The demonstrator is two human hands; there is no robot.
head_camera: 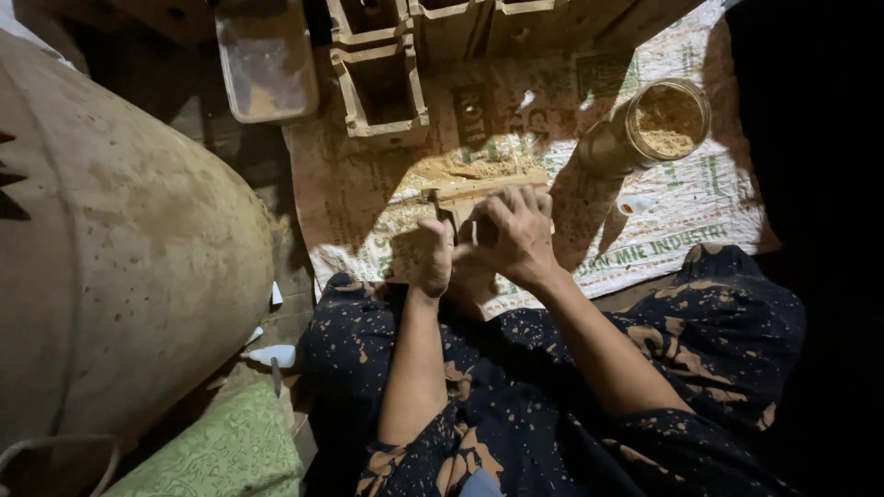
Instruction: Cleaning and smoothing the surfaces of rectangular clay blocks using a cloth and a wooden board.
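While I watch through the head camera, both hands meet over a small wooden mould (483,189) lying on a printed woven sack (681,221). Its long axis runs left to right across the view, tilted slightly up toward the right, and only the far edge shows clear of the fingers. My right hand (516,235) is curled over the near part of the mould, fingers bent and pressed down on it. My left hand (435,258) sits just beside the mould's left end, thumb up, fingers drawn together; I cannot tell whether it grips anything.

Beyond the mould, loose sandy powder (470,166) lies on the sack. To the mould's right, well apart, a glass jar (658,124) of the same powder lies tipped, mouth toward me. Past the mould stand hollow clay blocks (382,87), with a pale tray (267,60) left of them. Far to the mould's left a large rounded drum (120,248) fills that side. Bare sack lies between mould and jar; my spattered dark garment (552,396) closes the near edge.
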